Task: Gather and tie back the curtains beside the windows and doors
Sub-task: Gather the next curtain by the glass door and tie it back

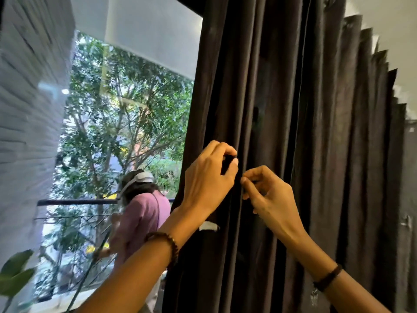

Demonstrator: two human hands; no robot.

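Head view: left hand (208,175) and right hand (268,197) pinch dark curtain (282,98) folds

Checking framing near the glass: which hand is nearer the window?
Left. The left hand grips the curtain beside the window; the right hand is farther along.

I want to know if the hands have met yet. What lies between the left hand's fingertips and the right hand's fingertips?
In the head view, a narrow dark fold of the curtain runs between the left hand and the right hand; nothing else.
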